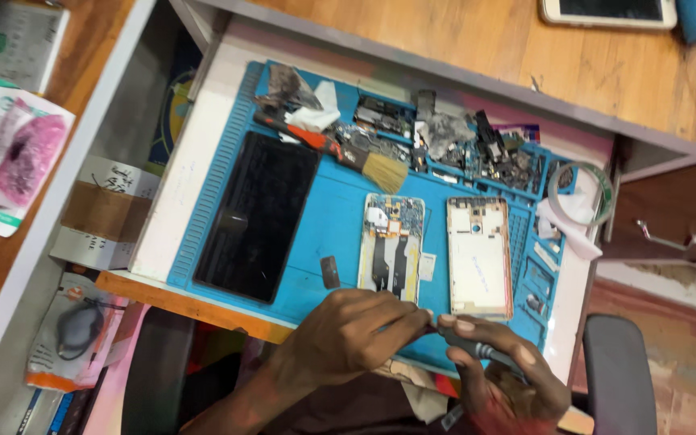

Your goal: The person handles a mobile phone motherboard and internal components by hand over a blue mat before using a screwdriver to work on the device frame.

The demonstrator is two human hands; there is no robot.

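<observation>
With the opened phone [391,246] and its detached back cover [479,256] lying on the blue mat [340,213], the left hand [356,334] pinches the tip of the grey screwdriver [477,350] the right hand [509,383] grasps

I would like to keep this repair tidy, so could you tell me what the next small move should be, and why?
Probably bring the grey-handled screwdriver up to the opened phone with its exposed circuit board. The right hand grips the handle, the left hand pinches its tip, and both sit just below that phone on the blue work mat.
</observation>
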